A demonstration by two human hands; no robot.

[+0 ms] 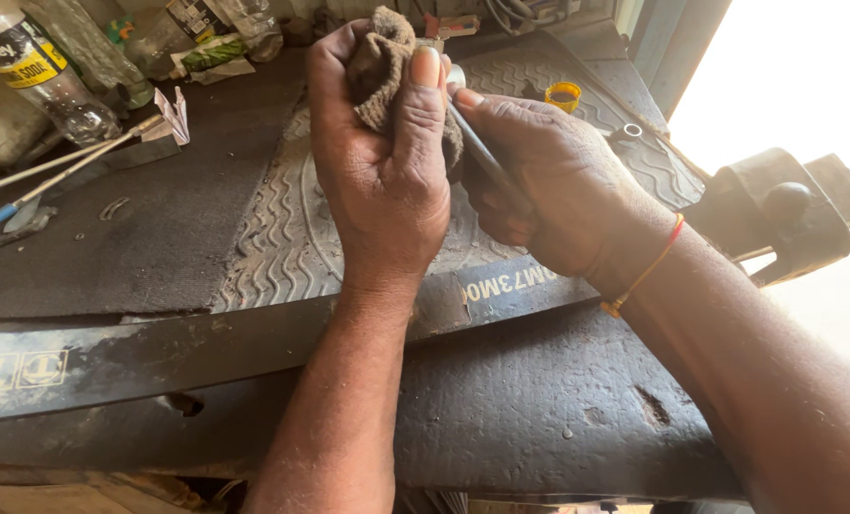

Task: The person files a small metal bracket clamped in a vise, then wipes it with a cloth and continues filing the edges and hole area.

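Over a dark rubber-matted bench (206, 219), the left hand (382, 181) clenches a brown woven rag (379, 57) around a thin dark metal rod (477, 148) gripped by the right hand (549, 190) at three o'clock, mid-wipe; next likely calls for sliding the rag along.

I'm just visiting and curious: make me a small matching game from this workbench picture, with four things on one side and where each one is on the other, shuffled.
Things:
1. brown rag
2. thin dark rod
3. yellow cap
4. clear plastic bottle

Places:
A. lying on the ribbed rubber mat, beyond the hands
B. bunched in the left hand
C. at the far left corner of the bench
D. gripped in the right hand

Pairs: 1-B, 2-D, 3-A, 4-C
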